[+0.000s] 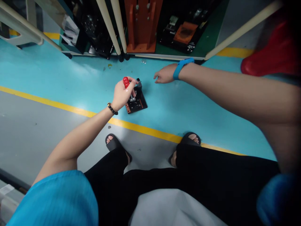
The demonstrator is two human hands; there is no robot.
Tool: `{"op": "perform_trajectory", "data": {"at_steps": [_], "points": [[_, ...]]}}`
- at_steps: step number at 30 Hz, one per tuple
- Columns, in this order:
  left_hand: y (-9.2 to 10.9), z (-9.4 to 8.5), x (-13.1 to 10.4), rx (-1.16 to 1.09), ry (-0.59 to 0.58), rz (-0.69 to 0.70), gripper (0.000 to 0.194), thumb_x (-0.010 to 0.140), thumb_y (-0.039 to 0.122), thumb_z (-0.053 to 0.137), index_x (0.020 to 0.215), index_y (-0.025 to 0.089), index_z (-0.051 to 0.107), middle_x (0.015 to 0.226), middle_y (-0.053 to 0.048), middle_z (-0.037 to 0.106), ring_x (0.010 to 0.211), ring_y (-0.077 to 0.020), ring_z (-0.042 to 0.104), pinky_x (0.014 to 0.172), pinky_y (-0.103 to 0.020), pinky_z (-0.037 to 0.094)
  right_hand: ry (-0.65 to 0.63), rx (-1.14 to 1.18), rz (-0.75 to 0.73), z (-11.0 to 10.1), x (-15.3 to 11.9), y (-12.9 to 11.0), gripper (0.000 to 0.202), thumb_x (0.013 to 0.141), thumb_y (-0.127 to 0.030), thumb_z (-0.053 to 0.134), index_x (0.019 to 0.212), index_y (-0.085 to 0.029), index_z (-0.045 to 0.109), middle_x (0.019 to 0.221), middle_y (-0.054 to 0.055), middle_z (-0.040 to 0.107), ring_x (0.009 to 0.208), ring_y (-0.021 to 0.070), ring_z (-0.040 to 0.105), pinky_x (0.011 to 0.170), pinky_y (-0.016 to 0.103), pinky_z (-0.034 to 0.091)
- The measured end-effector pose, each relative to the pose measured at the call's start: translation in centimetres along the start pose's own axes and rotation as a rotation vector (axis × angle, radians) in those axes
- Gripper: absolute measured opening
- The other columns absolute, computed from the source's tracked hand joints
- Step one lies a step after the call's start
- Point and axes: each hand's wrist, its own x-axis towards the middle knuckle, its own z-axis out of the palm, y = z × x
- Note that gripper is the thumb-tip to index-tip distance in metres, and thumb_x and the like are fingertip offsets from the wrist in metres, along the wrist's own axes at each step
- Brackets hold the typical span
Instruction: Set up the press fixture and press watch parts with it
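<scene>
My left hand (pixel 122 94) is closed around the red handle (pixel 126 82) of what looks like a toggle clamp, its knob showing above the fingers. The clamp's metal part (pixel 132 99) shows just below the hand. It is mounted on a black fixture plate (pixel 138 108) with copper-coloured pieces and an upright dark block at the far end. The plate is low, over or on the turquoise floor; whether it touches cannot be told. My right hand (pixel 166 74) is to the right of the fixture, apart from it, holding nothing, with fingers loosely bent and apart.
Ahead is a rack's green lower shelf (pixel 213 42) with cream tube posts (pixel 110 28), bearing an orange bracket (pixel 141 28) and black fixtures (pixel 178 34). A red object (pixel 270 56) stands at right. A yellow line (pixel 141 128) crosses the floor near my feet in black sandals.
</scene>
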Motion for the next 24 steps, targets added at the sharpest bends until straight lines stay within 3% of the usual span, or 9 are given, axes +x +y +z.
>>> {"op": "perform_trajectory", "data": {"at_steps": [7,13,18,24], "points": [[-0.3,-1.3,4.4,-0.050,0.089,-0.062,0.023,0.099,0.029,0.053,0.090,0.019,0.071,0.053,0.000,0.059,0.055,-0.0174,0.057,0.064,-0.031,0.044,0.007,-0.048,-0.004,-0.8,-1.4,-0.5,0.054,0.105,-0.043,0.049,0.153,-0.019,0.054,0.140,0.015,0.064,0.130,0.0338,0.060,0.106,0.043,0.048],[-1.8,-1.8,7.5,-0.211,0.166,-0.048,0.014,0.083,0.016,0.054,0.089,0.019,0.068,0.074,-0.004,0.072,0.080,-0.0189,0.070,0.082,-0.030,0.054,0.002,-0.036,0.000,-0.3,-2.0,0.2,0.055,0.103,-0.042,0.049,0.152,-0.018,0.056,0.141,0.015,0.064,0.129,0.0346,0.062,0.107,0.046,0.050],[-2.7,-2.7,9.4,-0.091,0.155,-0.096,0.019,0.086,0.026,0.055,0.081,0.019,0.072,0.082,-0.007,0.075,0.083,-0.0198,0.070,0.082,-0.030,0.054,-0.008,-0.023,0.016,0.3,-1.8,1.4,0.054,0.102,-0.044,0.050,0.149,-0.019,0.059,0.140,0.015,0.065,0.130,0.0346,0.062,0.107,0.046,0.051],[-2.9,-3.0,10.0,-0.027,0.130,-0.278,0.021,0.084,0.034,0.059,0.076,0.021,0.074,0.082,-0.008,0.077,0.094,-0.0262,0.071,0.092,-0.038,0.052,0.006,-0.025,0.042,0.1,-2.1,1.4,0.052,0.102,-0.042,0.053,0.148,-0.021,0.061,0.138,0.014,0.067,0.129,0.0340,0.063,0.106,0.047,0.052]]}}
